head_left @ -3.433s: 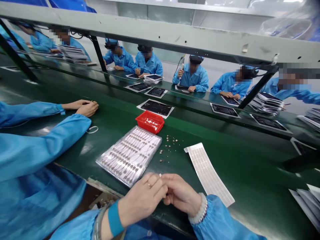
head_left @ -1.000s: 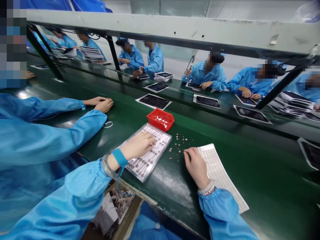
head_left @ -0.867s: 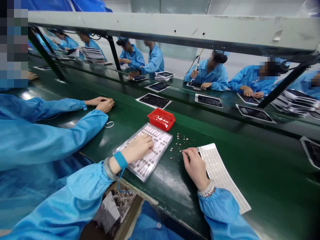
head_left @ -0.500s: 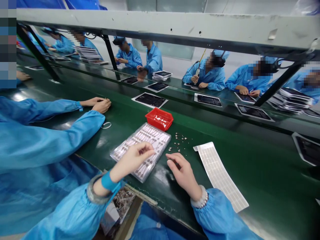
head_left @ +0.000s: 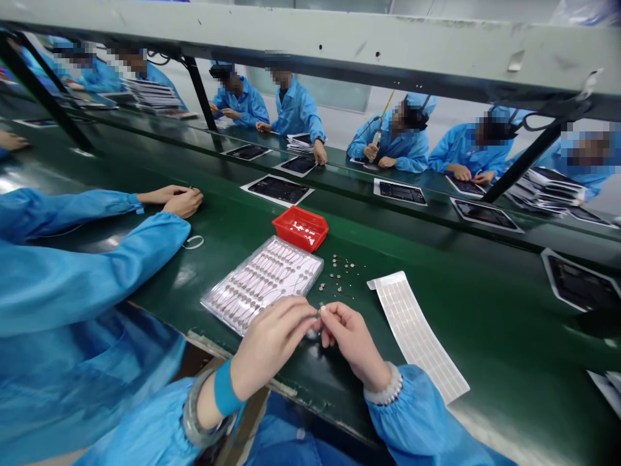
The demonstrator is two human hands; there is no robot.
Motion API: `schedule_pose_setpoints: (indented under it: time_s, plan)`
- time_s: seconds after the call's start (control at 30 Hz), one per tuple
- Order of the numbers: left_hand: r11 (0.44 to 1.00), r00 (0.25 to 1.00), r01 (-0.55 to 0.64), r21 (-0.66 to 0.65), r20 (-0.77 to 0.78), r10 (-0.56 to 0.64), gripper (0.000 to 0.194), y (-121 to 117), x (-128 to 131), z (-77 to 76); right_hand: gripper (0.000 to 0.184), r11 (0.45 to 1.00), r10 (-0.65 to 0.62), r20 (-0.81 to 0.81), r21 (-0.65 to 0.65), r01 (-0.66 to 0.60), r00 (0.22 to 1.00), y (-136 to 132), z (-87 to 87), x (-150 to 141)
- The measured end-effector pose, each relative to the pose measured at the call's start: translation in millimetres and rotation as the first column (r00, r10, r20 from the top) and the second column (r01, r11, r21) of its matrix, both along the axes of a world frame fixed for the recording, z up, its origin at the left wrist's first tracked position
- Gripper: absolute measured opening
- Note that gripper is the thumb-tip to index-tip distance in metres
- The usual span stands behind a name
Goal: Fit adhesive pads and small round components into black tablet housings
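Near side first: left hand (head_left: 272, 336) and right hand (head_left: 354, 340) meet just off the tray's near right corner. Right thumb and index are pinched on a small disc (head_left: 323, 309); left thumb and fingertips are drawn together beside it, their grip too tiny to tell. Good form, I'd say: light pinch at the rim, wrists steady and low, no tug on any thin lead, both tips kept in sight. Tray (head_left: 220, 317) lies flat with rows of wired discs; loose discs (head_left: 339, 289) scattered right of it, pale sheet (head_left: 417, 336) beyond those, further right. Red bin (head_left: 294, 239) just behind the tray, white bits inside. Co-worker's sleeve (head_left: 87, 259) left of the tray. Dark panels (head_left: 279, 189) past the bin, co-workers (head_left: 295, 107) in blue across the bench. Brands, labels, writing: none readable from here; sheet shows only a grid.
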State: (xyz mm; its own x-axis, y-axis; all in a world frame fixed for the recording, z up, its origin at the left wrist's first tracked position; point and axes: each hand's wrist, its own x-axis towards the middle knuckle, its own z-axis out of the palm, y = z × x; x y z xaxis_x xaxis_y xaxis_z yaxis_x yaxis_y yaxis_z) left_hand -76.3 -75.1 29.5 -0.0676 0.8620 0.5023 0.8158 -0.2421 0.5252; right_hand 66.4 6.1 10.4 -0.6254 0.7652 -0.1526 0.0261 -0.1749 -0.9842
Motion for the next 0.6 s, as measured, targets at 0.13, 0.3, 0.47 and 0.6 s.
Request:
schedule_pose_setpoints:
  time_s: [0.13, 0.3, 0.47, 0.6]
  plan:
    - [0.987, 0.914, 0.086, 0.139, -0.406, -0.022, 0.026, 5, 0, -2.5, 0.042, 0.997, 0.023, 0.024, -0.074, -0.021, 0.999, 3, -6.3, 1]
    - [0.979, 0.837, 0.069, 0.194, -0.545, 0.049, 0.027, 9, 0, -9.6, 0.035, 0.997, 0.045, 0.056, -0.065, -0.041, 0.997, 7, -7.3, 4]
    - [0.982, 0.834, 0.079, 0.171, -0.551, 0.029, 0.026, 14, 2, -11.5, 0.026, 0.999, 0.037, 0.089, -0.001, -0.037, 0.995, 8, -7.1, 4]
    - [0.993, 0.859, 0.052, 0.11, -0.512, 0.012, 0.027, 17, 3, -12.7, 0.022, 0.998, 0.022, 0.097, 0.065, -0.029, 0.995, 9, -11.4, 3]
